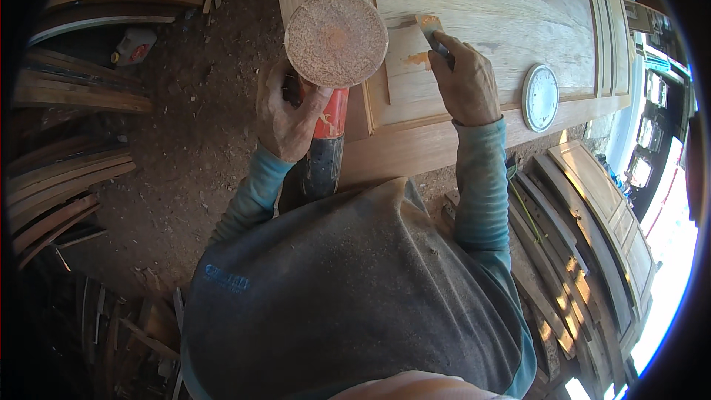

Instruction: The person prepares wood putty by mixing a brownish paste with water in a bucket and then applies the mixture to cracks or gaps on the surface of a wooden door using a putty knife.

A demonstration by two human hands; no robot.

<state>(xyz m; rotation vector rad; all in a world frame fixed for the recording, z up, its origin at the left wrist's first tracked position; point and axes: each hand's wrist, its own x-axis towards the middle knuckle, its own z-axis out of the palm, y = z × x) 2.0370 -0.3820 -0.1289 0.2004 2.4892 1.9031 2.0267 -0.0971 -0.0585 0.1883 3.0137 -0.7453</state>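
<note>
My left hand (pixel 285 115) is closed around the head of a power sander, thumb near the rim of its disc. The round sanding disc (pixel 336 39) faces up, coated with pale dust. Below it show the sander's red housing (pixel 331 112) and black body (pixel 321 167). My right hand (pixel 468 81) grips a putty knife (pixel 429 27), its blade low over a wooden door (pixel 489 41). Orange-brown filler sticks to the blade, and a smear of filler (pixel 419 58) lies on the panel beside my fingers. The disc hides part of the door frame.
A round white lid (pixel 541 98) rests on the door's near right edge. Stacked boards (pixel 544 252) and a panelled door (pixel 603 211) lie at the right. More planks (pixel 70 178) and a plastic jug (pixel 134 47) stand at the left, on a dirt floor (pixel 170 178).
</note>
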